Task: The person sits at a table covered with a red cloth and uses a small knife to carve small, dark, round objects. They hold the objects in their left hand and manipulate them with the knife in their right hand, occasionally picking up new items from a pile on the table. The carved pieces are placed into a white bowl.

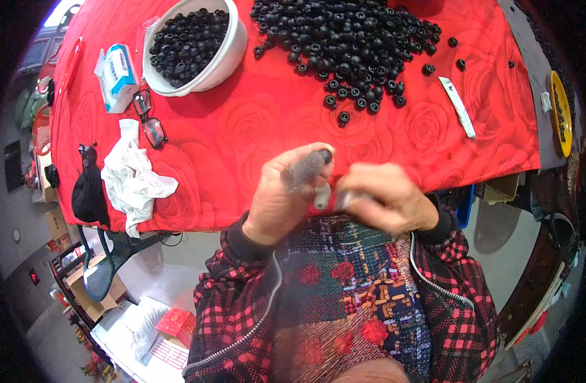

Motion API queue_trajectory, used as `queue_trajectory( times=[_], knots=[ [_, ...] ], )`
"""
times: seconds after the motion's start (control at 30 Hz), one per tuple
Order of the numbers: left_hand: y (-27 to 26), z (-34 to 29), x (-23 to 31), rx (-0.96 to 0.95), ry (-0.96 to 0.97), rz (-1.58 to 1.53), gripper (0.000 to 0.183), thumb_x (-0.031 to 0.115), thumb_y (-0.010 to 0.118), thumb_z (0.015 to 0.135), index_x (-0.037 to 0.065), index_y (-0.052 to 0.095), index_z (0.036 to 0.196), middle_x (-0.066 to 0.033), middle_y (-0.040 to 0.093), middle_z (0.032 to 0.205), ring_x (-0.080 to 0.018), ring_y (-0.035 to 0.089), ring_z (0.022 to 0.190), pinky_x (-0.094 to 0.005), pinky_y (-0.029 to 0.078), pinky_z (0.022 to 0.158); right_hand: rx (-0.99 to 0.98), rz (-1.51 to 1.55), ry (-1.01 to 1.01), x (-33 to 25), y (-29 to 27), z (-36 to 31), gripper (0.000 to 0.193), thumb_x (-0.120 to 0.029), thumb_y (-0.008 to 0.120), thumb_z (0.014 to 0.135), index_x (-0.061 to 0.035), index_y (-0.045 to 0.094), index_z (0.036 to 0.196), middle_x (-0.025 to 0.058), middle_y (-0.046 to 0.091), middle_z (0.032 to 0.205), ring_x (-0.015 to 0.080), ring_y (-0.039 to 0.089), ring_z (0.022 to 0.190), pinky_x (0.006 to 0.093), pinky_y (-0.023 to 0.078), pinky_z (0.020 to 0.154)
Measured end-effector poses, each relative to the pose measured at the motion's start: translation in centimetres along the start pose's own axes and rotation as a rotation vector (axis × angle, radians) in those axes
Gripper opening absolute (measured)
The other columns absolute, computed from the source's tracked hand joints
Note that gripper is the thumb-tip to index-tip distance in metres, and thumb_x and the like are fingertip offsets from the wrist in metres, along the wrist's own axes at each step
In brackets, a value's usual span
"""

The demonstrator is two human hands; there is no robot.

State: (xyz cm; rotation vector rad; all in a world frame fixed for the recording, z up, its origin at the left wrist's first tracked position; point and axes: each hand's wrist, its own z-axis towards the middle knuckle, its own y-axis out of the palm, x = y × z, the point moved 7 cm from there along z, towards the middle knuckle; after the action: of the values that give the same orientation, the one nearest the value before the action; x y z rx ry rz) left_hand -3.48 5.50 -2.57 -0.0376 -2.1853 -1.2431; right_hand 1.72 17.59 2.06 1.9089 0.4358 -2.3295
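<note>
My left hand (286, 191) is held close to my chest at the table's near edge, its blackened fingertips pinching a small black ring-shaped rubber part (325, 155). My right hand (385, 195) is pressed up beside it, fingers curled around a small grey piece (323, 196) that is blurred. Both hands touch each other. A large loose heap of the same black rubber rings (344, 38) lies at the far middle of the red rose-patterned tablecloth (255, 121). A white bowl (232, 54) at the far left is full of more rings.
On the left of the cloth lie glasses (149, 118), a small blue and white box (119, 73), a crumpled white rag (133, 175) and a black item (89, 188). A white strip (458, 105) lies at the right, a yellow disc (561, 112) beyond. Boxes sit on the floor lower left.
</note>
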Motion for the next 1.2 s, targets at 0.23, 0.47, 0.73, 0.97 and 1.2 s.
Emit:
queue_trajectory(
  times=[0.23,0.47,0.73,0.97,1.2],
  knots=[
    [1.2,-1.0,2.1,0.237,0.269,0.475,0.021,0.0,0.066,0.082,-0.001,0.065,0.103,-0.0086,0.065,0.099,-0.0131,0.062,0.079,-0.0244,0.051,0.06,0.325,0.002,0.174,-1.2,-2.4,1.4,0.022,-0.008,0.067,0.081,-0.0011,0.06,0.101,-0.0008,0.055,0.079,0.0044,0.048,0.069,0.0208,0.037,0.059],
    [3.4,-2.7,4.1,0.145,0.831,1.097,0.023,-0.002,0.065,0.081,-0.001,0.064,0.105,-0.0099,0.066,0.098,-0.017,0.063,0.081,-0.028,0.053,0.068,0.4,0.121,0.288,-0.5,-1.0,1.5,0.018,-0.01,0.07,0.081,-0.0013,0.062,0.094,0.003,0.062,0.076,0.0072,0.057,0.069,0.0248,0.046,0.059],
    [1.6,-1.6,0.2,0.044,-0.13,0.257,0.031,0.024,0.062,0.088,-0.003,0.059,0.104,-0.0072,0.064,0.082,-0.0117,0.06,0.06,-0.0254,0.049,0.049,0.208,-0.208,-0.208,-3.2,-1.2,1.9,0.02,-0.006,0.073,0.073,-0.0028,0.063,0.089,0.0054,0.058,0.066,0.0174,0.058,0.055,0.0282,0.043,0.048],
    [2.2,-1.8,-0.7,-0.17,-0.397,0.333,0.011,0.004,0.058,0.087,0.0,0.061,0.097,-0.0001,0.058,0.071,-0.0065,0.054,0.053,-0.0186,0.042,0.047,-0.05,-0.174,-0.212,-3.0,-0.8,1.7,0.025,-0.007,0.072,0.069,-0.0041,0.063,0.092,0.0106,0.062,0.074,0.0271,0.064,0.066,0.035,0.049,0.056],
    [3.5,-1.0,0.0,-0.023,-0.159,0.144,0.031,0.02,0.061,0.089,-0.002,0.056,0.112,-0.0086,0.067,0.086,-0.012,0.06,0.06,-0.0223,0.046,0.05,0.284,-0.492,-0.375,-5.0,-1.3,1.1,0.027,-0.009,0.075,0.071,-0.0001,0.065,0.095,0.0047,0.052,0.058,0.019,0.049,0.046,0.0312,0.035,0.044]
  ],
)
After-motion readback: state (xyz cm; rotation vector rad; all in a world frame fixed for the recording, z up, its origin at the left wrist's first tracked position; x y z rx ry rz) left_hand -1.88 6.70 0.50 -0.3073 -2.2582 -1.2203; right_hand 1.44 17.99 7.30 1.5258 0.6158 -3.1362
